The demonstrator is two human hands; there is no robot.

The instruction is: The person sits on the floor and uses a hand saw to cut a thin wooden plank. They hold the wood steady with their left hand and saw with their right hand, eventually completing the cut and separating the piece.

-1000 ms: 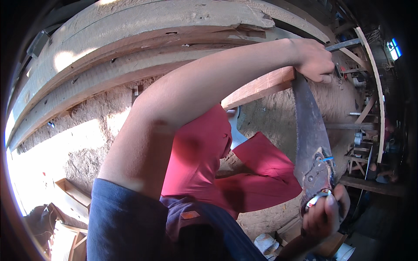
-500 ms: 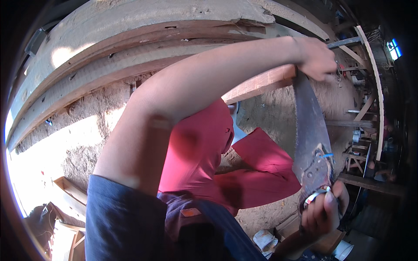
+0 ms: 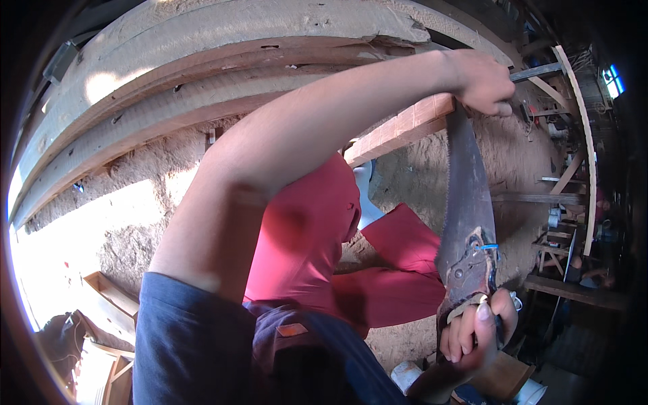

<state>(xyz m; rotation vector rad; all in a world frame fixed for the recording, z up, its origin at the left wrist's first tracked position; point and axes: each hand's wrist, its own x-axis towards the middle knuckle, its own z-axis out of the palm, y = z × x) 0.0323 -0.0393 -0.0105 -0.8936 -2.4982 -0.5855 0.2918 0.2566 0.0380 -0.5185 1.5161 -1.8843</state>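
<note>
The squared timber (image 3: 405, 129), likely stiff and solid, ends beside the handsaw (image 3: 468, 202); its thin blade should flex, so the handle (image 3: 466, 263), wrapped by the right hand (image 3: 476, 331), suits gripping. The left hand (image 3: 482, 81) curls near the tip, hold unclear.

Bright sunlight (image 3: 74, 246) on earthen floor (image 3: 415, 177)

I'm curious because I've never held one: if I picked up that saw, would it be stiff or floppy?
The saw would probably bend sideways a bit, since its blade looks broad and thin. It may feel heavier toward the blade, because much more metal shows beyond the handle. Its jagged edge could likely scratch you.
</note>
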